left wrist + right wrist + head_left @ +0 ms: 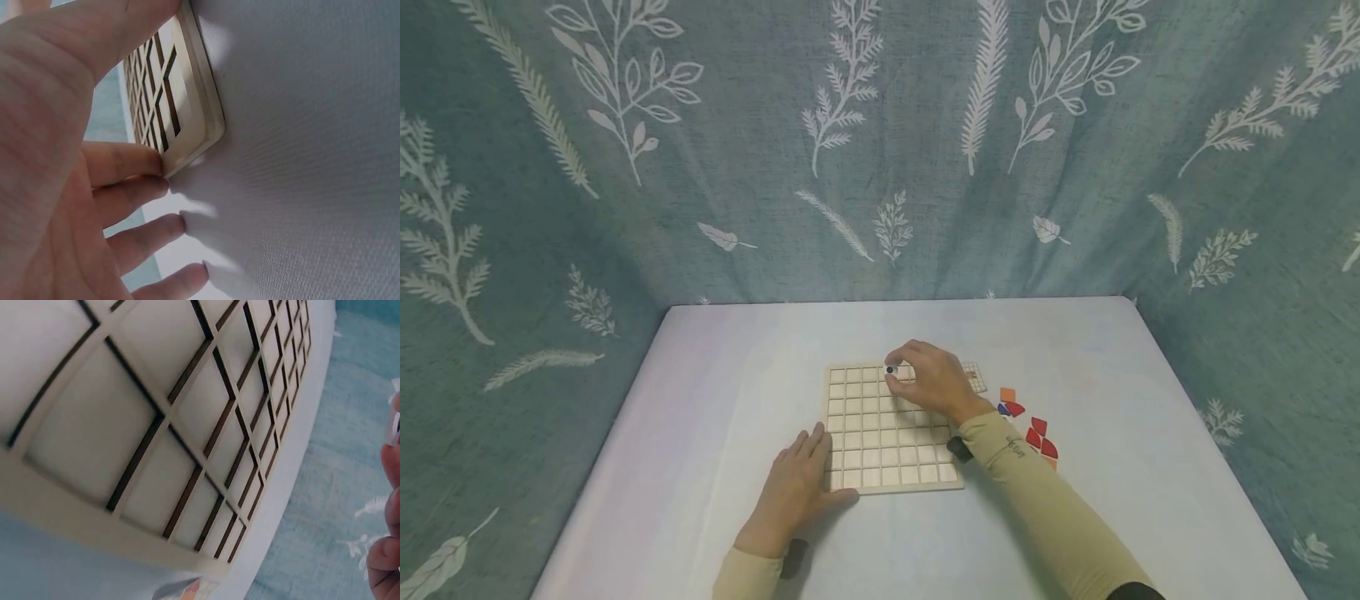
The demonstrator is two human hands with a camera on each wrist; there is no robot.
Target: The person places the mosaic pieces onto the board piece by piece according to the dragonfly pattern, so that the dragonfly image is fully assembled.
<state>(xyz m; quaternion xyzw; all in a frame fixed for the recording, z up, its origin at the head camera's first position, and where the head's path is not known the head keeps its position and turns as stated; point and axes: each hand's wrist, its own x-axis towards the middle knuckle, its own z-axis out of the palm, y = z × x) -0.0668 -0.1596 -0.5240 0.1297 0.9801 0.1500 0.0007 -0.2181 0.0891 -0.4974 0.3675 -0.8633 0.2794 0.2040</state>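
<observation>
A pale wooden board [870, 457] divided into square cells lies flat on the white table. My right hand [936, 379] is over its far part and pinches a small white piece [890, 370] with a dark round mark between thumb and fingers. In the right wrist view, only some fingertips [389, 553] and part of the piece show at the right edge. My left hand [797, 483] rests at the board's near left corner, fingers extended along the left side and thumb by the front edge. The left wrist view shows fingers [125, 165] touching that corner.
Right of the board lies a small gridded card [977, 379], partly behind my right hand. Beside my right forearm are several loose flat pieces: red [1039, 426], orange [1007, 394] and blue [1003, 409]. A leaf-patterned curtain [880, 167] encloses the table's back and sides.
</observation>
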